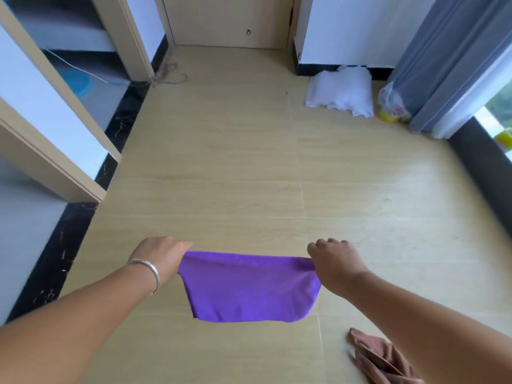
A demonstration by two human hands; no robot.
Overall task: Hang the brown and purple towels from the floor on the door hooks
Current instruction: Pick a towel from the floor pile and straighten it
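One towel (249, 289) is held stretched between the left hand (162, 256) and right hand (336, 261) above the floor (235, 162); another towel (379, 358) is crumpled near right; the door (227, 20) is seen far ahead.

We see the purple towel (246, 289) stretched flat in mid-air above the floor; the brown towel (382, 358) lies crumpled on the floor.

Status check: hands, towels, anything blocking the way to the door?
Left hand and right hand pinch the purple towel stretched between them. Brown towel on floor. Path to door open; white bag off right.
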